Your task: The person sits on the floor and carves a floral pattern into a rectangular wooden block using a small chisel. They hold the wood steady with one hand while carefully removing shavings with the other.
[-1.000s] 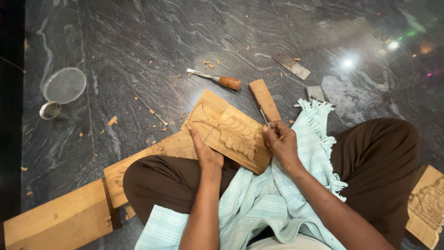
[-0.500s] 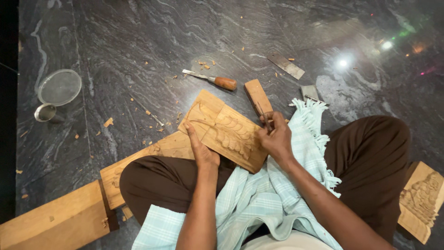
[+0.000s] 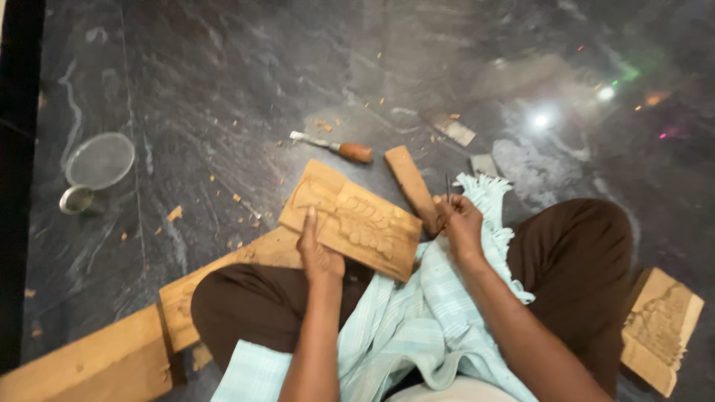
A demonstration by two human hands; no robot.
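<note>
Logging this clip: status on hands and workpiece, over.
Left hand flat on carved wooden panel. Right hand grips thin tool at panel's edge. Wooden-handled chisel lies clear on floor.

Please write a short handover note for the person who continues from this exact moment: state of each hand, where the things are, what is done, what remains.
Left hand: flat on the carved wooden panel, steadying it on the lap.
Right hand: closed on a thin metal tool, off the panel's right edge, not on the wood.
Around: wooden-handled chisel and wooden block on the dark stone floor; a second carved panel by the right knee.
Done: relief pattern already cut in the panel; chips lie scattered.
Left: cannot tell how much carving remains.
</note>
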